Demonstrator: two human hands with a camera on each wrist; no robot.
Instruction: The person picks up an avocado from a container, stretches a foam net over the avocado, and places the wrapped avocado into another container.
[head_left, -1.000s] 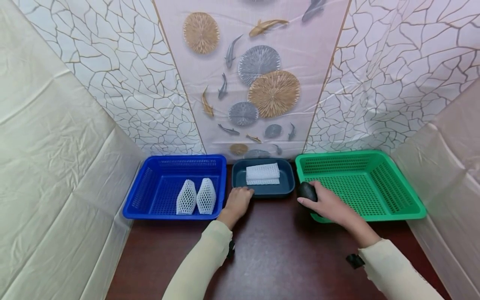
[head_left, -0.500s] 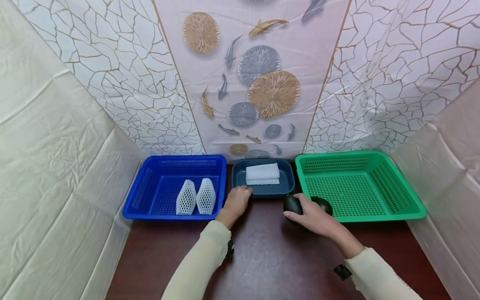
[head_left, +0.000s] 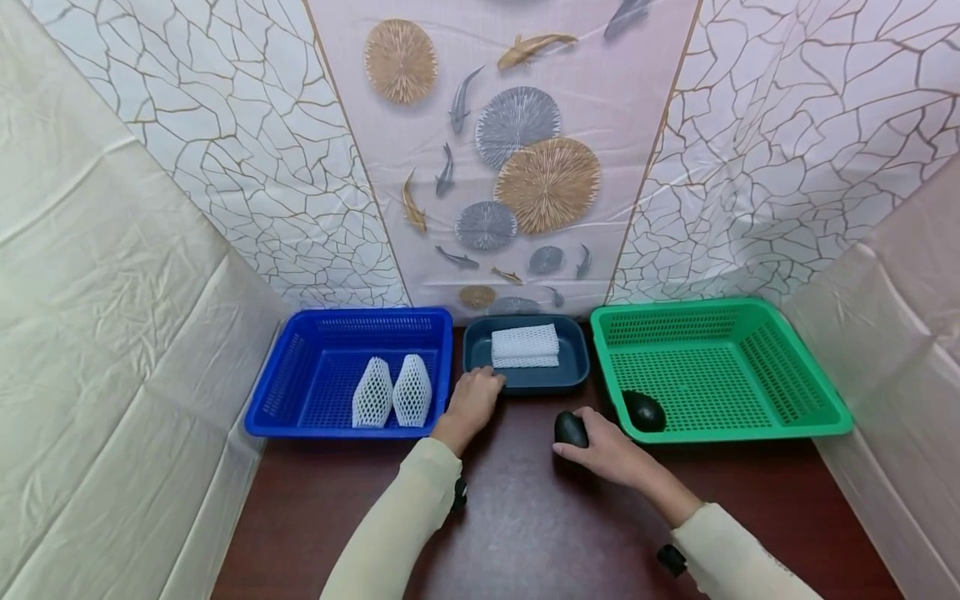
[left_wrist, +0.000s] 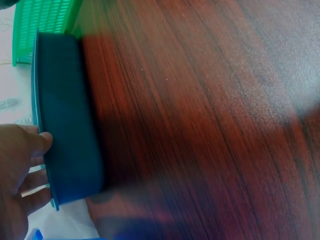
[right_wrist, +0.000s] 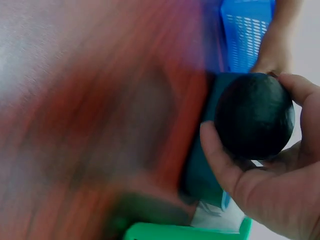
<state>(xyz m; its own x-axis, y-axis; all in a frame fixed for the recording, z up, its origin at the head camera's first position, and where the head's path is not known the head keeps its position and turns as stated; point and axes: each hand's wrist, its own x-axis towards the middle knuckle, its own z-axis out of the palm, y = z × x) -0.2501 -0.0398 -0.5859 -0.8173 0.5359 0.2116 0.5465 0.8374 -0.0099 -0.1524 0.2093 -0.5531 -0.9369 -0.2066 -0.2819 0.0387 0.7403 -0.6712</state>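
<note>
My right hand (head_left: 611, 450) grips a dark avocado (head_left: 572, 430) above the table, in front of the dark teal tray (head_left: 525, 389). The right wrist view shows this avocado (right_wrist: 255, 116) between thumb and fingers. My left hand (head_left: 474, 403) holds the tray's front left rim; in the left wrist view its thumb lies on the outer wall (left_wrist: 70, 120) and the fingers reach over the edge. Flattened white foam nets (head_left: 525, 347) lie in the tray. Another avocado (head_left: 645, 412) rests in the front left corner of the green basket (head_left: 813, 367).
Left of the tray stands a blue basket (head_left: 273, 387) with two white foam-netted pieces (head_left: 372, 393) at its front right. Brown wooden tabletop (head_left: 517, 517) lies in front of the containers. Cloth-covered walls (head_left: 187, 333) stand at the back and both sides.
The right hand has moved left and toward the camera with the avocado, away from the green basket's edge, uncovering the other avocado there. The left hand has stayed on the tray rim.
</note>
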